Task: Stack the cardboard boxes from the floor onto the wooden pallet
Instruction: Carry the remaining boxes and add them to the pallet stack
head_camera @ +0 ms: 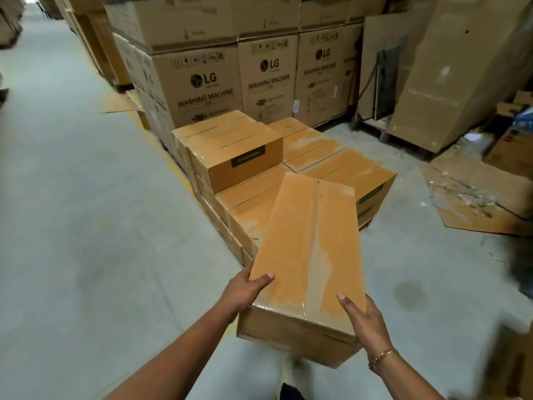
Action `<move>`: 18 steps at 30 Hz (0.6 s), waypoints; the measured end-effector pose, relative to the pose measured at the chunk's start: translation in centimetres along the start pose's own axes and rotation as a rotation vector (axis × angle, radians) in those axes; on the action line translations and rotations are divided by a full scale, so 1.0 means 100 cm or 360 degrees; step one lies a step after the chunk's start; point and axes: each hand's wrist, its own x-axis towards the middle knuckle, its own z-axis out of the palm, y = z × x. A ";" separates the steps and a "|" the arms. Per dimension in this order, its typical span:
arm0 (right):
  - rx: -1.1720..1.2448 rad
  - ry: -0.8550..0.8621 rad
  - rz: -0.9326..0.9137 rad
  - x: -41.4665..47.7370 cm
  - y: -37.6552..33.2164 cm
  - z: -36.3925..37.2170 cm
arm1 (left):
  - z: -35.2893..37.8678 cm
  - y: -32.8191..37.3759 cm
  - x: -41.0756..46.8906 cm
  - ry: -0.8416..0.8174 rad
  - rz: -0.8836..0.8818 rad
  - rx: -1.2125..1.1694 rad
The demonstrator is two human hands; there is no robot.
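Holding 1 long box [305,246] at its near end: left hand [245,293] and right hand [364,321] both grasp the corners. Long axis points ahead at the stack [251,157], nearest gap straight ahead.

The person's forearms are bare, a gold chain bracelet [383,355] circles the wrist of the right hand [364,321], and a pale trouser leg [288,370] meets a dark shoe [291,393], both blurred.
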 end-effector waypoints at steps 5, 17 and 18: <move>-0.0021 -0.0037 -0.0021 0.085 -0.057 0.053 | -0.044 0.024 0.093 0.0045 -0.0030 -0.0015; -0.0084 -0.0053 0.0100 0.240 -0.164 0.167 | -0.145 0.073 0.276 0.0030 -0.0153 -0.0033; -0.0091 -0.0049 0.0122 0.250 -0.168 0.178 | -0.155 0.074 0.292 0.0006 -0.0162 -0.0030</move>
